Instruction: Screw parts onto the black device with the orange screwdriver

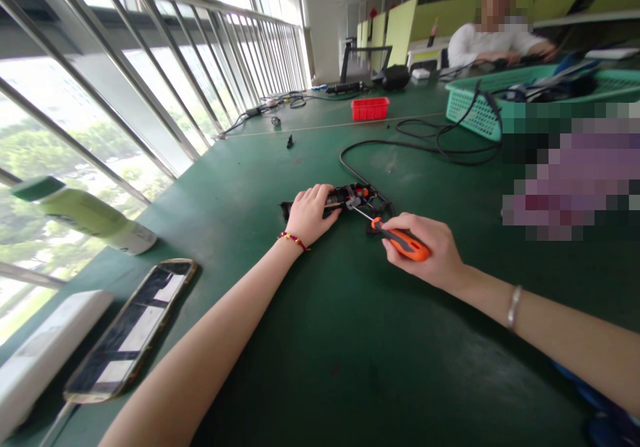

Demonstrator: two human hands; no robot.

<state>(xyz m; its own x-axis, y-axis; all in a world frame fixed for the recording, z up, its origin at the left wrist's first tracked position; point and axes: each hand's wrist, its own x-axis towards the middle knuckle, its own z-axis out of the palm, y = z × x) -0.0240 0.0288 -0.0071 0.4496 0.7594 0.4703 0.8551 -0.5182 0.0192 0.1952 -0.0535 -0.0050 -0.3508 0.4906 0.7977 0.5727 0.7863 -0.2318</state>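
A small black device [353,197] with exposed wires and parts lies on the green table [350,340], a black cable running from it. My left hand [311,213] rests on its left end, fingers curled down over it and holding it in place. My right hand [425,250] is closed round an orange-handled screwdriver [403,241]. The screwdriver's thin metal tip points up-left and touches the device's exposed inside.
A phone [133,327], a white box [40,353] and a pale green bottle [85,215] lie at the left by the window railing. Behind are a red tray [370,108], a teal basket [500,97] with cables, and another person [493,37] seated at the far end.
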